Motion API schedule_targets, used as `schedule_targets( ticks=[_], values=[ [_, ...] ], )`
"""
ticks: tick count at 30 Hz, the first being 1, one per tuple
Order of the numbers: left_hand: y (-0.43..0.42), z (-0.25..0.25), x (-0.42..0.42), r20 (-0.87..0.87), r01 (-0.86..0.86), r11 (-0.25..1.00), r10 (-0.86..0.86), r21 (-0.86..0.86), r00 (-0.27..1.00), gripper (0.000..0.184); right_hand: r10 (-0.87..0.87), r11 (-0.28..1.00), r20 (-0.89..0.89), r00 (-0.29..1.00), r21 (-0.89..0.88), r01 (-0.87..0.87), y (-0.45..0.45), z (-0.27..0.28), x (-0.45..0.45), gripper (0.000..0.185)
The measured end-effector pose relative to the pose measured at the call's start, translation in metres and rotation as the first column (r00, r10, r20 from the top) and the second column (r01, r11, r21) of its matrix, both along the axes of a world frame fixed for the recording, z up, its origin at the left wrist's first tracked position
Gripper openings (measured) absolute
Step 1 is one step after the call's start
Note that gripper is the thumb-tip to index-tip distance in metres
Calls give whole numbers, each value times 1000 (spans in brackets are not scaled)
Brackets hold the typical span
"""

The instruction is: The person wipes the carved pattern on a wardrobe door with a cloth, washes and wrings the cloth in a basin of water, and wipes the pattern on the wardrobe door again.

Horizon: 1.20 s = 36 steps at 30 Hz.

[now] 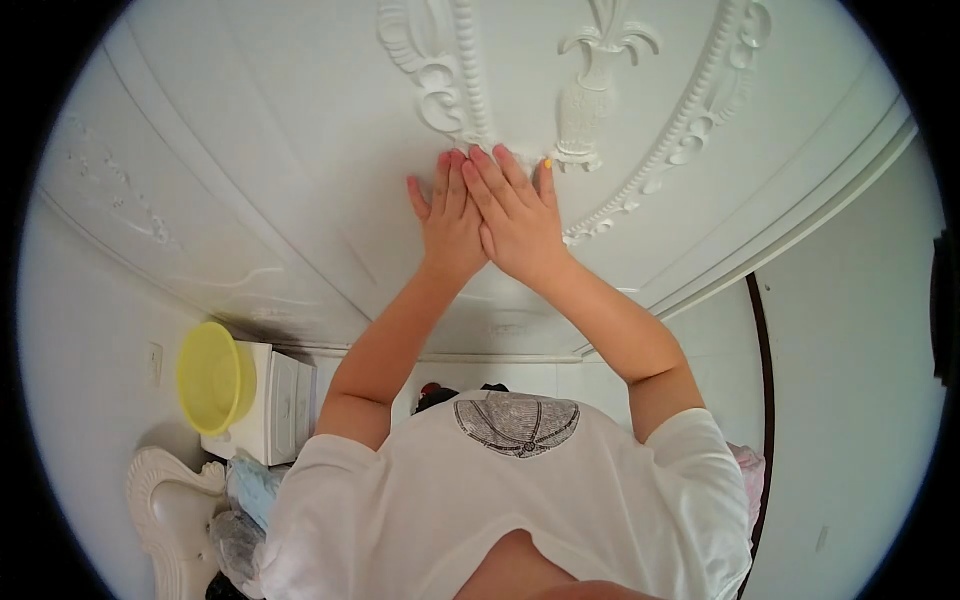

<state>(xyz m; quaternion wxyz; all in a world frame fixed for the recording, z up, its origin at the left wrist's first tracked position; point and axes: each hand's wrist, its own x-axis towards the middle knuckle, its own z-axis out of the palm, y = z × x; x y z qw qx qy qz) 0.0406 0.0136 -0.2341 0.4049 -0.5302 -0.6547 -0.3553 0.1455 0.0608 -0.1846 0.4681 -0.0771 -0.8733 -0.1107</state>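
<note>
Both my hands lie flat against a white panel (330, 130) decorated with raised carving. My left hand (452, 225) has its fingers stretched upward, the outermost one spread to the side. Beside it, my right hand (525, 220) is also stretched out, its inner edge overlapping the left hand. A yellow spot marks the tip of its outermost finger. The fingertips meet the lower end of a beaded scroll moulding (465, 75). Just above and right of them is a raised vase relief (585, 115). Neither hand holds anything.
At lower left, a yellow basin (215, 378) sits on a white cabinet (290, 405). Near it are a carved white headboard (165, 490) and a light blue bundle (255, 488). A grey-white wall surface (850, 370) with a dark strip (764, 370) stands on the right.
</note>
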Motion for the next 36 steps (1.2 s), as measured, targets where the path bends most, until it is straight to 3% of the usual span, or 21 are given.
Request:
schedule_targets(
  ticks=[1, 4, 7, 10, 14, 18, 21, 25, 26, 28, 30, 33, 34, 36],
  values=[
    [3, -5, 1, 9, -17, 1000, 16, 21, 1000, 56, -16, 1000, 8, 1000, -1, 16, 0, -5, 1, 55],
    [1, -28, 9, 100, -55, 972, 79, -228, 992, 55, -55, 998, 32, 998, 24, 54, 4, -29, 7, 53],
    [7, -68, 14, 1, -15, 990, 15, -139, 1000, 53, -82, 993, 59, 995, 87, 77, 17, -59, 19, 52],
    [10, -96, 22, -5, 21, 976, -23, -217, 1000, 65, -80, 992, 100, 992, 105, 69, 26, -85, 32, 51],
    [11, -118, 31, 11, 69, 981, -69, -182, 998, 51, -81, 994, 126, 989, 81, 71, 29, -110, 44, 48],
    [3, -119, 36, 38, 124, 974, -119, -187, 992, 52, -62, 997, 149, 987, 52, 55, 26, -113, 51, 44],
    [-10, -104, 37, 104, 188, 951, -167, -247, 980, 53, 49, 999, 116, 992, -6, -48, 29, -103, 58, 40],
    [-30, -76, 47, 207, 274, 922, -221, -275, 953, 53, 190, 963, -8, 982, -191, -188, 25, -90, 60, 38],
    [-34, -71, 47, 262, 360, 914, -306, -190, 915, 51, 216, 940, -43, 975, -262, -220, 19, -86, 62, 37],
    [-38, -60, 48, 351, 508, 861, -473, -9, 808, 49, 246, 837, -136, 960, -469, -281, 7, -76, 66, 34],
    [-48, -37, 55, 487, 539, 841, -490, 44, 724, 47, 227, 626, -243, 943, -706, -332, -10, -73, 71, 31],
    [-59, -12, 60, 690, 658, 745, -533, 108, 490, 44, 135, 68, -569, 811, -812, -580, -17, -77, 72, 28],
    [-60, -9, 59, 749, 703, 698, -536, 134, 389, 43, 142, 45, -584, 799, -802, -595, -19, -77, 73, 28],
    [-56, -17, 54, 808, 668, 724, -493, 173, 324, 37, 152, -4, -615, 774, -783, -622, -23, -75, 76, 29]
  ],
)
